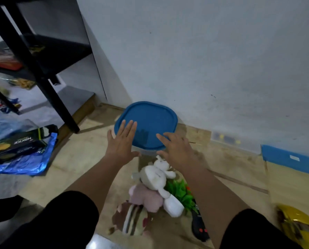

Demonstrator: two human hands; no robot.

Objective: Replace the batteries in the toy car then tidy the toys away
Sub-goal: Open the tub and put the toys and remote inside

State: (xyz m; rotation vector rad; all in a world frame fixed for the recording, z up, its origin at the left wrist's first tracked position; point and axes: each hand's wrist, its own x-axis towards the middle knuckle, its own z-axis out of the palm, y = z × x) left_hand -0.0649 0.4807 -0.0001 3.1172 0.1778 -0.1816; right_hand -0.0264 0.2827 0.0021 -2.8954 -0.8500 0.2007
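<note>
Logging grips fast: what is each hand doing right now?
Left hand: open, fingers straight, reaching onto the blue lid, holding nothing.
Right hand: open, fingers spread at the lid's near edge, holding nothing.

The floor (81,159) is covered with light wooden boards, and a container with a blue lid (146,123) stands on it near the wall. In front of it lie a white plush rabbit (155,177), a pink plush toy (146,196), a striped plush toy (132,218) and a green toy (181,193). A yellow toy car (295,225) lies at the right, a blue plastic bag (24,164) with a dark box (15,144) at the left, and a second blue lid (288,159) near the wall
</note>
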